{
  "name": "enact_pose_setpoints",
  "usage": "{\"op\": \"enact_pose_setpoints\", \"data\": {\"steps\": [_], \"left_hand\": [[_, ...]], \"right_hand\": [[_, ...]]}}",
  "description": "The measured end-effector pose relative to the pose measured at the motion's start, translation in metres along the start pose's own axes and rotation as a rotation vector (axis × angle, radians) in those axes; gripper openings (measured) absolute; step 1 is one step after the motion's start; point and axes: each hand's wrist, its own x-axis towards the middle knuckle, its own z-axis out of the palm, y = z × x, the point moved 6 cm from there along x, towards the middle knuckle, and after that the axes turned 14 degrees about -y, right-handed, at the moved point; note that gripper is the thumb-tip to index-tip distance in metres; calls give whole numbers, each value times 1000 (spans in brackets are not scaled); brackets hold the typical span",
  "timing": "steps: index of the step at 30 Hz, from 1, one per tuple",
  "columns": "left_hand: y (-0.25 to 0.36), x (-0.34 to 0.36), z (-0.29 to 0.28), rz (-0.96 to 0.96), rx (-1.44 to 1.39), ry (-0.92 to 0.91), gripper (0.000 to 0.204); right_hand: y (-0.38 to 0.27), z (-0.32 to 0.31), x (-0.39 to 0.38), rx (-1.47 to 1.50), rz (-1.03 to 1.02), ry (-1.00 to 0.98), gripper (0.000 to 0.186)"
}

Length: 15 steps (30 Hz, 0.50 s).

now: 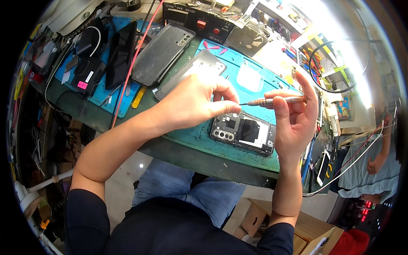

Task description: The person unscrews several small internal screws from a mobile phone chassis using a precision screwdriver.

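Note:
My right hand [295, 117] is wrapped round a slim precision screwdriver [264, 102] with a copper-coloured handle, its shaft pointing left. At the driver's tip, the thumb and fingers of my left hand [197, 100] are pinched together; whatever they hold is too small to make out. Just below both hands lies an opened smartphone [242, 132], its camera lenses, black inner parts and white battery area showing. It rests on a blue-green work mat [187, 137]. Partly behind my left hand is a detached grey phone panel [174, 81].
A dark phone back cover [163, 53] and a black screen [120, 55] lie to the left, beside a yellow tool [138, 97]. Pink picks [211, 46] sit on the mat. A black bench unit [197, 23] stands behind. A red cable [131, 68] crosses the left side. Another person [372, 163] is at right.

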Motion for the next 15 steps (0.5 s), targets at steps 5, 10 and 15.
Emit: {"op": "enact_pose_setpoints", "data": {"steps": [5, 10, 15], "left_hand": [[-5, -1, -3, 127, 166, 144, 61], [-12, 1, -10, 81, 209, 303, 47], [-10, -2, -9, 118, 318, 343, 40]], "right_hand": [[-7, 9, -2, -42, -72, -61, 56], [-22, 32, -9, -35, -283, -296, 51], [-29, 43, -10, -156, -304, -339, 50]]}}
